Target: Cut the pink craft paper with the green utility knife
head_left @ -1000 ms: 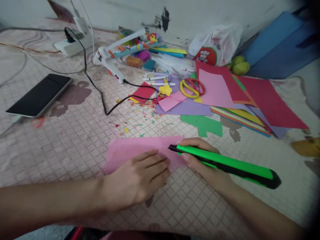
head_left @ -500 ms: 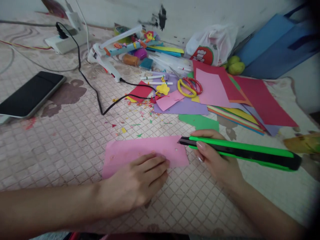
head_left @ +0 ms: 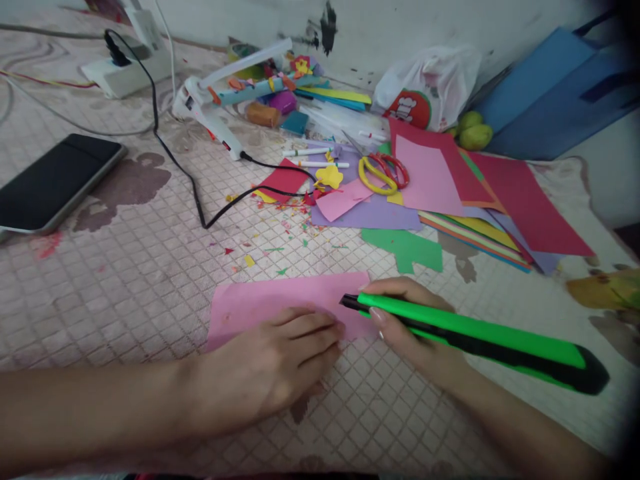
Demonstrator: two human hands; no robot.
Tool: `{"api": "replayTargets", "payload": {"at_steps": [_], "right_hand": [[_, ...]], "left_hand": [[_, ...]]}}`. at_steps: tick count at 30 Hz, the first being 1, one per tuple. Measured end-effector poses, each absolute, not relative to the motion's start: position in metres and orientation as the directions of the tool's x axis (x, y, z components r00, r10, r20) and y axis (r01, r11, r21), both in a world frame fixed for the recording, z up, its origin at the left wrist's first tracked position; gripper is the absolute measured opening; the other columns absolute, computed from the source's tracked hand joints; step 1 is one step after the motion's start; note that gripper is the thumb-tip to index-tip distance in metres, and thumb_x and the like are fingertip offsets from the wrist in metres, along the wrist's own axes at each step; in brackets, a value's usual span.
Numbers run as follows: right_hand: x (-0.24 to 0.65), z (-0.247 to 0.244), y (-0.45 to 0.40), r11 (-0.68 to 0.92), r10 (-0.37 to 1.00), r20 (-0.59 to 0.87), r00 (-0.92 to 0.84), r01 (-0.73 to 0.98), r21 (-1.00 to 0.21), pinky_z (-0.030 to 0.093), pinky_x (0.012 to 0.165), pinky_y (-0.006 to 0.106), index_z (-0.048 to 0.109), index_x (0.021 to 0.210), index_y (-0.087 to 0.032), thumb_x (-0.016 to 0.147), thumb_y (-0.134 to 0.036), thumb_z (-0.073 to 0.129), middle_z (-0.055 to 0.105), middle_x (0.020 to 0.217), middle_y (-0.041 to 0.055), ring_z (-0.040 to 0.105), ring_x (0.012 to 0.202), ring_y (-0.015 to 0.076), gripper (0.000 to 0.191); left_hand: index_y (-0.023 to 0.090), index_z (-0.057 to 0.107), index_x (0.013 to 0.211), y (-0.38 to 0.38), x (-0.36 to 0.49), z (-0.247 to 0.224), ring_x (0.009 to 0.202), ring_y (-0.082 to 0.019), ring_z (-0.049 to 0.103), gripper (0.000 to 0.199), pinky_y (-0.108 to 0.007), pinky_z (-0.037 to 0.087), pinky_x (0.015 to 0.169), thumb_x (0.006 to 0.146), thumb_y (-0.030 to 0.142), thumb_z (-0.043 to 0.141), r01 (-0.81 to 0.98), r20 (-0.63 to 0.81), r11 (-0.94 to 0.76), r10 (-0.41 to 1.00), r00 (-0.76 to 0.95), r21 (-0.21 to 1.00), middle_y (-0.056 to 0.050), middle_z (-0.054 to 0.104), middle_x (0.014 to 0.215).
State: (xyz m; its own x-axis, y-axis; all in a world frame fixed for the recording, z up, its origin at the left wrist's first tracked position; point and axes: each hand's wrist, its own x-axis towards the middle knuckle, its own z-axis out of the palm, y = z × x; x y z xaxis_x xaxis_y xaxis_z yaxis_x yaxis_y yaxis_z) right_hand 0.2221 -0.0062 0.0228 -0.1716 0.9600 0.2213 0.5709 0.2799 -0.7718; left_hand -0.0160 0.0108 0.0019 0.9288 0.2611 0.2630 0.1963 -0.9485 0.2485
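Saw a phone point(head_left: 55, 180) at far left on the cloth point(head_left: 150, 280), then had the left hand point(head_left: 280, 363) laid flat, fingers together, on the near side of the pink paper point(head_left: 280, 297). Gripped the cutter point(head_left: 475, 330) in the right hand point(head_left: 423, 357), with its tip over the pink paper's right part, touching or just above, hard to tell. Saw coloured sheets point(head_left: 535, 200) beyond, farther right.

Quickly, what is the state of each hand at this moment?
Left hand: open, palm down, resting on the pink paper.
Right hand: closed, holding the green-and-black cutter.
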Motion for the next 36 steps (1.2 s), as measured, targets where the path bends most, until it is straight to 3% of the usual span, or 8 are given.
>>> {"api": "replayTargets", "payload": {"at_steps": [8, 14, 21, 36], "right_hand": [[0.214, 0.021, -0.002, 0.352, 0.936, 0.283, -0.21, 0.598, -0.72, 0.056, 0.06, 0.02, 0.065, 0.094, -0.024, 0.081, -0.017, 0.059, 0.074, 0.08, -0.001, 0.07, 0.069, 0.0118, 0.016], [0.217, 0.018, 0.0, 0.413, 0.911, 0.327, -0.253, 0.582, -0.701, 0.058, 0.065, 0.024, 0.065, 0.096, -0.025, 0.082, -0.015, 0.059, 0.075, 0.086, -0.0001, 0.071, 0.074, 0.0136, 0.018], [0.219, 0.01, -0.001, 0.44, 0.898, 0.337, -0.283, 0.583, -0.683, 0.057, 0.067, 0.026, 0.064, 0.098, -0.025, 0.083, -0.014, 0.058, 0.074, 0.088, -0.0003, 0.069, 0.075, 0.0132, 0.019], [0.216, 0.01, 0.001, 0.448, 0.894, 0.354, -0.275, 0.575, -0.685, 0.056, 0.064, 0.026, 0.065, 0.096, -0.026, 0.082, -0.013, 0.057, 0.074, 0.085, -0.0008, 0.069, 0.073, 0.0134, 0.02]], "left_hand": [[0.013, 0.061, 0.12, 0.013, -0.017, 0.001, 0.129, -0.022, 0.048, 0.027, -0.04, 0.031, 0.115, 0.101, 0.023, 0.045, 0.182, 0.28, -0.95, 0.251, 0.926, 0.252, -0.009, 0.058, 0.133], [0.01, 0.06, 0.122, 0.012, -0.018, -0.003, 0.128, -0.023, 0.049, 0.035, -0.043, 0.032, 0.114, 0.104, 0.02, 0.033, 0.167, 0.33, -0.951, 0.249, 0.91, 0.259, -0.01, 0.059, 0.131], [0.012, 0.056, 0.129, 0.013, -0.017, 0.0, 0.13, -0.023, 0.047, 0.038, -0.049, 0.028, 0.116, 0.104, 0.018, 0.028, 0.184, 0.29, -0.944, 0.263, 0.92, 0.274, -0.009, 0.059, 0.132], [0.012, 0.057, 0.127, 0.012, -0.017, 0.0, 0.128, -0.024, 0.049, 0.034, -0.051, 0.028, 0.115, 0.103, 0.017, 0.033, 0.183, 0.307, -0.939, 0.273, 0.912, 0.291, -0.011, 0.059, 0.13]]}}
